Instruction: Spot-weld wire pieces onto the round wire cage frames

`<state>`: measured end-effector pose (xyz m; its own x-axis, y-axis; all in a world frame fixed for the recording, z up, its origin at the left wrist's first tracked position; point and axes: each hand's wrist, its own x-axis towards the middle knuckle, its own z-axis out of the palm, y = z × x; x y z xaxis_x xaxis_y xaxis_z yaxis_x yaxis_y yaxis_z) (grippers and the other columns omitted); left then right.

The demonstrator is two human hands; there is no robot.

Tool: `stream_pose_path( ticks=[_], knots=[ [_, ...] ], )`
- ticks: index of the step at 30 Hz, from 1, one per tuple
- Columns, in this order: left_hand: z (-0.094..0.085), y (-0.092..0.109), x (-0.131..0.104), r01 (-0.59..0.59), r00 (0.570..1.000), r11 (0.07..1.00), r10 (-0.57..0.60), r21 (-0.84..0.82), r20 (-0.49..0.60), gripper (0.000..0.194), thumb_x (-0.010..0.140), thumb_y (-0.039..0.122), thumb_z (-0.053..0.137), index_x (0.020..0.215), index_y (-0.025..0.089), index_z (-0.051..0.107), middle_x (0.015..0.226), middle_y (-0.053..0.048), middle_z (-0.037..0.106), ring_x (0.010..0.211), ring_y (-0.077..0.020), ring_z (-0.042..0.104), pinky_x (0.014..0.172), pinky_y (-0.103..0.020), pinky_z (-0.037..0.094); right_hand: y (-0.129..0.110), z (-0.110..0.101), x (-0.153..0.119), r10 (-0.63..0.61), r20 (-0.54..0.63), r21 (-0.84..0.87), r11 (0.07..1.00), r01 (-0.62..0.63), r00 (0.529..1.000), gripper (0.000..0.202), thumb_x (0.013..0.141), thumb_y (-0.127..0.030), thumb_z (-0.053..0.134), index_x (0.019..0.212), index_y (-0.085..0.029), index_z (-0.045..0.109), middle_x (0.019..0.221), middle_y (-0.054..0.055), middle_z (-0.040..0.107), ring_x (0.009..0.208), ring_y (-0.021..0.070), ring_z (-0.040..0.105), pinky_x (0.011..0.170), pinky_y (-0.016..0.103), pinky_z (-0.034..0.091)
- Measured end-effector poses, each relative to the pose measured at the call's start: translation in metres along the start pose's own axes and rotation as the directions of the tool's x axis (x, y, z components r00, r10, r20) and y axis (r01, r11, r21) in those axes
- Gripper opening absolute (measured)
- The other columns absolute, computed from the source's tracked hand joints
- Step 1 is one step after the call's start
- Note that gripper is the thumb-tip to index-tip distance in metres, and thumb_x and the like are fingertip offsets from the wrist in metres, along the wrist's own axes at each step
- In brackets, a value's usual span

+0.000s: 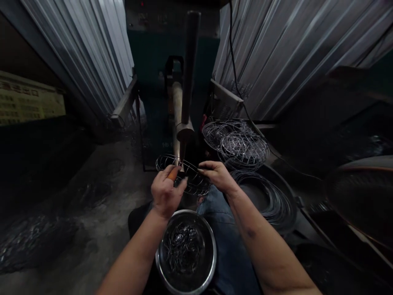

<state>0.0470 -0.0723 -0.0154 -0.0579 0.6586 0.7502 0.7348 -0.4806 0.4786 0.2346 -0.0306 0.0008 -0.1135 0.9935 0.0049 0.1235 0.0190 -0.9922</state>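
A round wire basket [196, 187] sits at the tips of a machine's electrodes, below a thick vertical rod [190, 65]. My left hand [167, 190] is at the basket's left side, with an orange covering on one finger and its thumb and fingers close to the electrode tip; whether it pinches a small piece is too dark to tell. My right hand [218, 175] holds the basket's right rim between thumb and fingers. Beneath my hands, a metal bowl [214, 250] holds many small bent metal pieces [182, 248].
Wire baskets [242, 145] are piled at the right, above a coil of wire rings [276, 200]. A yellow crate [30, 100] stands at the far left. A black cable [235, 73] hangs by the corrugated wall [276, 49]. Bracket arms [125, 102] flank the machine.
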Motion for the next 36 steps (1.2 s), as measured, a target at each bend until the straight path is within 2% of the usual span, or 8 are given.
stream_pose_path(
  ticks=[5, 10, 16, 22, 29, 33, 36],
  knots=[
    [0.019, -0.001, -0.001, -0.018, 0.998, 1.000, 0.019, 0.008, -0.064, 0.015, 0.080, 0.025, 0.067, 0.091, 0.019, 0.074, 0.092, -0.008, 0.073, 0.084, -0.0221, 0.067, 0.080, -0.036, 0.052, 0.001, 0.003, 0.000, -0.021, -0.006, -0.003, 1.000, 0.021, 1.000, 0.032, 0.058, -0.045, 0.076, 0.072, -0.017, 0.070, 0.069, 0.001, 0.064, 0.066, 0.0149, 0.054, 0.063, 0.029, 0.045],
    [0.014, -0.004, -0.001, -0.125, 0.988, 0.992, 0.127, 0.026, -0.086, 0.009, 0.080, 0.023, 0.068, 0.085, 0.019, 0.075, 0.089, -0.008, 0.073, 0.080, -0.0211, 0.067, 0.074, -0.035, 0.051, 0.001, 0.008, -0.003, -0.017, -0.007, 0.003, 1.000, 0.017, 1.000, 0.028, 0.060, -0.041, 0.074, 0.073, -0.017, 0.070, 0.070, 0.002, 0.065, 0.070, 0.0165, 0.057, 0.068, 0.030, 0.046],
    [0.010, -0.007, 0.004, -0.096, 0.995, 0.995, 0.097, 0.025, -0.030, 0.009, 0.079, 0.025, 0.068, 0.082, 0.021, 0.075, 0.086, -0.007, 0.073, 0.079, -0.0217, 0.068, 0.075, -0.037, 0.052, -0.003, 0.012, -0.003, 0.017, -0.037, 0.052, 0.999, -0.015, 0.999, 0.024, 0.056, -0.037, 0.074, 0.069, -0.017, 0.069, 0.066, 0.000, 0.064, 0.065, 0.0145, 0.053, 0.068, 0.030, 0.045],
    [0.014, -0.009, 0.009, -0.119, 0.993, 0.993, 0.119, -0.025, -0.009, 0.008, 0.079, 0.023, 0.068, 0.082, 0.019, 0.075, 0.084, -0.007, 0.072, 0.076, -0.0209, 0.067, 0.075, -0.036, 0.052, -0.001, 0.010, 0.001, 0.054, -0.054, 0.121, 0.992, -0.047, 0.997, 0.025, 0.052, -0.034, 0.076, 0.067, -0.016, 0.068, 0.064, -0.001, 0.061, 0.062, 0.0124, 0.050, 0.064, 0.028, 0.042],
    [0.013, -0.008, 0.009, -0.085, 0.995, 0.996, 0.085, 0.003, 0.052, 0.011, 0.080, 0.024, 0.067, 0.085, 0.020, 0.076, 0.087, -0.007, 0.072, 0.080, -0.0208, 0.067, 0.079, -0.036, 0.052, -0.004, 0.010, -0.001, 0.112, -0.053, 0.157, 0.982, -0.103, 0.992, 0.032, 0.047, -0.038, 0.080, 0.066, -0.015, 0.068, 0.061, -0.002, 0.060, 0.059, 0.0119, 0.050, 0.059, 0.027, 0.040],
    [0.012, -0.004, 0.010, -0.096, 0.995, 0.995, 0.096, 0.012, 0.034, 0.012, 0.080, 0.022, 0.068, 0.087, 0.020, 0.077, 0.091, -0.007, 0.071, 0.080, -0.0196, 0.065, 0.077, -0.034, 0.051, -0.007, 0.011, -0.002, 0.160, -0.019, 0.200, 0.968, -0.153, 0.987, 0.031, 0.047, -0.038, 0.080, 0.065, -0.015, 0.067, 0.058, -0.002, 0.059, 0.056, 0.0114, 0.050, 0.055, 0.026, 0.038],
    [0.012, -0.004, 0.011, -0.088, 0.995, 0.996, 0.088, 0.013, 0.050, 0.013, 0.079, 0.023, 0.069, 0.088, 0.020, 0.078, 0.092, -0.008, 0.070, 0.082, -0.0198, 0.064, 0.075, -0.032, 0.051, -0.006, 0.010, -0.002, 0.152, -0.035, 0.202, 0.969, -0.142, 0.988, 0.032, 0.047, -0.037, 0.081, 0.066, -0.015, 0.068, 0.058, -0.002, 0.059, 0.055, 0.0111, 0.049, 0.055, 0.026, 0.039]
  ],
)
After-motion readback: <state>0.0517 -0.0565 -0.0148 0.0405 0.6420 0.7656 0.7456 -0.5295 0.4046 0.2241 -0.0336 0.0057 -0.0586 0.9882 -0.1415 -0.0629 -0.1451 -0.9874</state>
